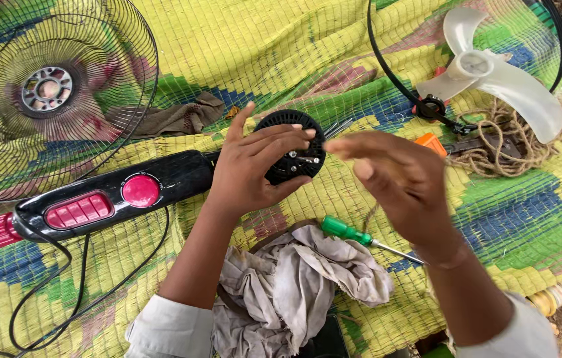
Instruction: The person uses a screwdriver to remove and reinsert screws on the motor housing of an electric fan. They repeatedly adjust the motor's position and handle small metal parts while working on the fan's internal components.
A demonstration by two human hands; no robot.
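My left hand (251, 169) grips the round black motor housing (297, 156) of a dismantled fan, whose black neck with pink buttons and a pink dial (105, 195) lies to the left. My right hand (397, 179) hovers just right of the housing, blurred, fingers pointing left toward its shaft; I cannot tell whether it pinches anything small. A green-handled screwdriver (354, 235) lies on the mat below my right hand.
A wire fan guard (49, 93) rests at top left and a second guard ring (387, 73) at top right with a white fan blade (493, 73). Coiled rope (506, 149), an orange tool (431, 142), grey rags (294, 285), a black cord (62, 292) and a woven mat (526, 225) surround me.
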